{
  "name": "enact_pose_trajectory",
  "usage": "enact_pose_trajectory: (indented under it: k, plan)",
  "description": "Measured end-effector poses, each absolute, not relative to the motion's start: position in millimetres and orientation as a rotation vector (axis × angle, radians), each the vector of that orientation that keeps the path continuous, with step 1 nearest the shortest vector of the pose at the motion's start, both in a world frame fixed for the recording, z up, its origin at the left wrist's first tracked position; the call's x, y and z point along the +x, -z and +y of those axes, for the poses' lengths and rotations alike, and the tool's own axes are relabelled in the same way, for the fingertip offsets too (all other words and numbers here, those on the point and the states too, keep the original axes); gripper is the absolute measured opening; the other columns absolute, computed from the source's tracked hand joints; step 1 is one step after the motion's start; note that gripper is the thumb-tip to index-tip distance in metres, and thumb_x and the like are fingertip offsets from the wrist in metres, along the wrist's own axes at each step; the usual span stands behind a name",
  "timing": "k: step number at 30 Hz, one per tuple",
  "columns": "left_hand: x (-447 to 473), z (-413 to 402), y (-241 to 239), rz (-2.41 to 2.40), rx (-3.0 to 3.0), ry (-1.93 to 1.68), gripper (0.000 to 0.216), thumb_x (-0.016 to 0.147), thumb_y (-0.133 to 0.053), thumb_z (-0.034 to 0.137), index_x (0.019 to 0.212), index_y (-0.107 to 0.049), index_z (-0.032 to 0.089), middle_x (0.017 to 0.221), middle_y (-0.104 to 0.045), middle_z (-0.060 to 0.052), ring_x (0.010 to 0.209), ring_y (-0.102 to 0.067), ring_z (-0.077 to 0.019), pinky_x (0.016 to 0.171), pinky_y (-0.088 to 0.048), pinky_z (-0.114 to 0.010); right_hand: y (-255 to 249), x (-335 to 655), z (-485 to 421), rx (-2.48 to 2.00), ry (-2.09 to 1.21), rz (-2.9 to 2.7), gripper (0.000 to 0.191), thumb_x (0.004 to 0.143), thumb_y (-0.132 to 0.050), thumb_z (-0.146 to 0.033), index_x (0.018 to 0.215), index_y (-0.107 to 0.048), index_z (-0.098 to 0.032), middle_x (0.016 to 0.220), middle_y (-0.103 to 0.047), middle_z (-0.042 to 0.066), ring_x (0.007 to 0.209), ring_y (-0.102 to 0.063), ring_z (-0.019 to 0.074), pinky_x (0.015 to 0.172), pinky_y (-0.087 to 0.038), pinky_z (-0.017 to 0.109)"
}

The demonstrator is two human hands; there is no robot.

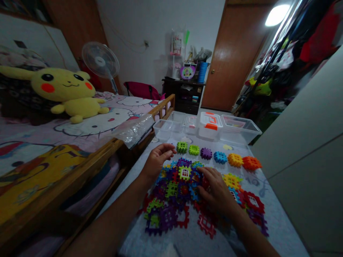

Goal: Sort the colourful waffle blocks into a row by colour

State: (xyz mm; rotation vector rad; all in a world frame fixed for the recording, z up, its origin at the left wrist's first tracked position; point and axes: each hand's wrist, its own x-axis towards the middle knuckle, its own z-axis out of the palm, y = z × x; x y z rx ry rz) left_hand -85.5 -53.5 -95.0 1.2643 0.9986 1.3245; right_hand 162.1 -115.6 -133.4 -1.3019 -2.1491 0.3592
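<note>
A heap of colourful interlocking plastic building tiles [171, 191] lies on the cloth-covered table. My right hand [217, 189] rests over the heap's right side, thumb and fingers apart, fingertips at the blue and dark pieces; what lies under the palm is hidden. Raised beyond the heap's left edge, my left hand [160, 157] has loosely bent fingers with a gap to the thumb, and nothing shows in it. Just right of its fingertips stands a green stack of tiles [182, 147]. The row continues with lime [194, 150], purple [206, 153], blue [220, 157], yellow [235, 160] and orange [252, 163] stacks.
Clear plastic bins [239, 128] and an orange-latched lidded box [210, 125] line the table's far end. A wooden bed rail [115, 146] with a plastic bag [136, 130] borders the left. A pale cabinet [302, 142] stands close on the right.
</note>
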Motion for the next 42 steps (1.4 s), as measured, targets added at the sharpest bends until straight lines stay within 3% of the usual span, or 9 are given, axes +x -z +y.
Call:
enact_pose_trajectory:
  k: [3, 6, 9, 14, 22, 27, 32, 38, 42]
  plan:
    - [-69.4, -64.0, 78.2, 0.966, 1.661, -1.028, 0.023, 0.081, -0.066, 0.03, 0.102, -0.067, 0.02, 0.102, -0.07, -0.005, 0.093, -0.064, -0.0203, 0.084, -0.048, -0.034, 134.9, 161.6, -117.3, -1.291, -0.355, -2.115, 0.057, 0.081, -0.058, -0.018, 0.136, -0.045, -0.024, 0.132, -0.057, 0.012, 0.122, -0.052, 0.0286, 0.102, -0.043, 0.053]
    - [-56.2, -71.5, 74.5, 0.871, 2.147, -0.654, 0.051, 0.072, -0.078, 0.028, 0.12, -0.062, 0.022, 0.126, -0.064, -0.009, 0.118, -0.056, -0.0276, 0.103, -0.041, -0.043, 135.7, 159.5, -119.0, -1.225, -0.341, -2.105, 0.061, 0.081, -0.057, -0.019, 0.14, -0.04, -0.023, 0.133, -0.056, 0.013, 0.122, -0.053, 0.0286, 0.102, -0.044, 0.052]
    - [-52.0, -75.0, 81.7, 0.872, 2.387, -0.455, 0.065, 0.07, -0.08, 0.024, 0.13, -0.055, 0.02, 0.133, -0.059, -0.012, 0.125, -0.05, -0.0298, 0.107, -0.038, -0.045, 134.7, 156.2, -121.1, -1.156, -0.321, -2.139, 0.061, 0.08, -0.057, -0.018, 0.138, -0.04, -0.022, 0.133, -0.057, 0.013, 0.121, -0.053, 0.0286, 0.102, -0.044, 0.052]
    - [-66.2, -85.7, 87.8, 1.032, 2.462, -0.404, 0.06, 0.073, -0.079, 0.03, 0.127, -0.054, 0.021, 0.13, -0.058, -0.011, 0.122, -0.05, -0.0289, 0.104, -0.041, -0.043, 136.8, 155.8, -122.1, -1.24, -0.262, -2.151, 0.059, 0.081, -0.057, -0.019, 0.137, -0.043, -0.019, 0.132, -0.055, 0.016, 0.122, -0.05, 0.0316, 0.103, -0.042, 0.055]
    - [-66.8, -110.4, 78.6, 1.043, 2.708, -0.149, 0.034, 0.07, -0.081, 0.03, 0.098, -0.065, 0.02, 0.113, -0.063, -0.008, 0.107, -0.056, -0.0289, 0.094, -0.045, -0.041, 143.7, 157.4, -118.4, -1.337, -0.234, -2.127, 0.053, 0.079, -0.055, -0.014, 0.132, -0.049, -0.021, 0.124, -0.058, 0.013, 0.117, -0.051, 0.0318, 0.101, -0.041, 0.057]
    - [-64.7, -111.8, 85.2, 1.04, 2.783, -0.116, 0.023, 0.077, -0.074, 0.025, 0.098, -0.067, 0.021, 0.107, -0.065, -0.006, 0.097, -0.061, -0.026, 0.083, -0.049, -0.037, 144.0, 158.1, -119.2, -1.343, -0.239, -2.164, 0.052, 0.077, -0.056, -0.014, 0.129, -0.051, -0.017, 0.123, -0.06, 0.015, 0.115, -0.052, 0.031, 0.102, -0.041, 0.054]
    - [-67.5, -113.6, 91.7, 0.959, 2.8, -0.187, 0.01, 0.087, -0.064, 0.024, 0.096, -0.068, 0.022, 0.1, -0.068, -0.005, 0.097, -0.061, -0.0243, 0.087, -0.048, -0.038, 144.3, 159.4, -118.7, -1.345, -0.267, -2.163, 0.046, 0.081, -0.061, -0.021, 0.126, -0.053, -0.018, 0.118, -0.063, 0.013, 0.111, -0.054, 0.0305, 0.099, -0.042, 0.054]
    - [-73.8, -105.3, 90.7, 0.958, 2.608, -0.409, 0.019, 0.096, -0.05, 0.027, 0.096, -0.067, 0.02, 0.098, -0.069, -0.006, 0.096, -0.061, -0.0217, 0.092, -0.044, -0.035, 144.0, 158.4, -119.2, -1.352, -0.312, -2.078, 0.048, 0.081, -0.062, -0.019, 0.127, -0.052, -0.022, 0.123, -0.06, 0.012, 0.116, -0.053, 0.0305, 0.102, -0.041, 0.055]
    - [-74.3, -96.0, 85.5, 1.125, 2.323, -0.58, 0.026, 0.097, -0.046, 0.032, 0.091, -0.068, 0.019, 0.092, -0.069, -0.006, 0.089, -0.062, -0.0214, 0.082, -0.046, -0.031, 143.1, 158.2, -119.8, -1.32, -0.342, -2.039, 0.051, 0.081, -0.06, -0.019, 0.13, -0.05, -0.023, 0.125, -0.058, 0.012, 0.117, -0.053, 0.0295, 0.102, -0.042, 0.054]
